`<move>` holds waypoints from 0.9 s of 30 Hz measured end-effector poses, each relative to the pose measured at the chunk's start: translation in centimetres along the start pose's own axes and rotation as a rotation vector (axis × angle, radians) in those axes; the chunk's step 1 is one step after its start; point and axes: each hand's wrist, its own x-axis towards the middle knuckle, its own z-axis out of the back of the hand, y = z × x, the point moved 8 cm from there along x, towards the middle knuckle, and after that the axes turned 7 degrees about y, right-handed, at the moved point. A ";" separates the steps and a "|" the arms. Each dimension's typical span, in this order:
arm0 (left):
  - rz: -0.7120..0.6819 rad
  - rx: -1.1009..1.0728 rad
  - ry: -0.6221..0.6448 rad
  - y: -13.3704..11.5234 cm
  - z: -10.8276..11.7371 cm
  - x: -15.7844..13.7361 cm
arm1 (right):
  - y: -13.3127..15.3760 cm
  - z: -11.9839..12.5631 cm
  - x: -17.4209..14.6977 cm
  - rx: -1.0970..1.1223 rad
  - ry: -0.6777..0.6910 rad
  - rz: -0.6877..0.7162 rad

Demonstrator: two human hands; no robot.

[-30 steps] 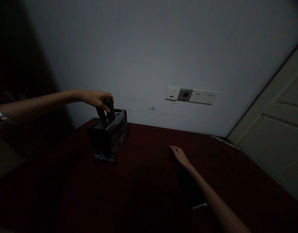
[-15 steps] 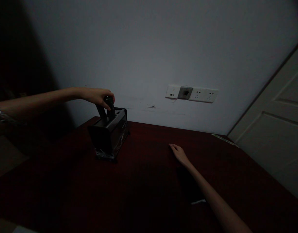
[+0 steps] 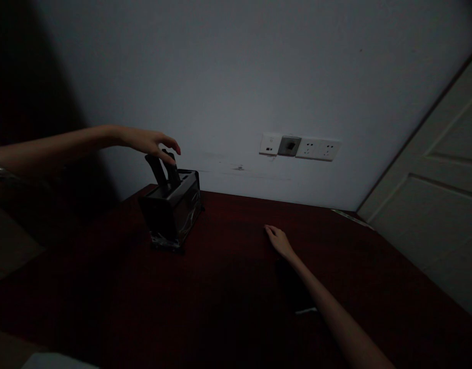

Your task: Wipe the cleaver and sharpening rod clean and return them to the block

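A dark box-shaped holder with slots in its top, which looks like a knife block [image 3: 170, 205], stands on the table at the left. Two black handles [image 3: 156, 169] stick up from its slots. Above them hovers my left hand [image 3: 151, 143], palm down and fingers apart; its thumb is beside or touching the nearer-right handle, without gripping it. Clear wrap seems to cling to the holder's lower edge. My right hand [image 3: 279, 242] rests on the table to the right, fingers loosely stretched and nothing seen in them. Its fingertips are dim.
The dark red table [image 3: 228, 246] meets a pale wall [image 3: 220, 77] with socket plates [image 3: 316, 148]. Under my right forearm lies a dark flat thing with a white edge [image 3: 306, 310]. A white panelled door [image 3: 444, 189] is at the right. Something pale [image 3: 59, 361] shows at bottom left.
My left hand has let go of the black handle and lifted slightly, its fingers spreading. The handles remain in the holder. My right hand stays on the table as the view shifts slightly.
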 end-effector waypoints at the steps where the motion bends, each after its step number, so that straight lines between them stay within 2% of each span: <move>1: -0.001 0.009 0.029 0.1 0.3 0.0 | 0.0 0.0 0.0 -0.003 -0.003 0.001; 3: 0.016 0.025 0.072 0.9 0.9 0.2 | 0.1 0.0 -0.1 -0.008 -0.009 0.003; 6: 0.079 -0.023 0.018 3.1 2.1 0.8 | 0.2 0.0 -0.1 -0.008 -0.017 0.006; 10: 0.182 -0.128 0.054 5.6 1.4 1.3 | 0.1 0.0 0.0 0.001 -0.022 0.010; 16: 0.222 -0.033 0.107 5.9 0.0 2.5 | -0.3 -0.1 0.1 0.006 -0.020 0.019; 21: 0.277 0.000 0.207 6.2 -1.3 3.6 | -0.6 -0.3 0.1 -0.004 -0.016 0.012; 27: 0.232 -0.025 0.249 5.3 -2.1 4.0 | -0.6 -0.3 0.1 -0.018 -0.002 0.010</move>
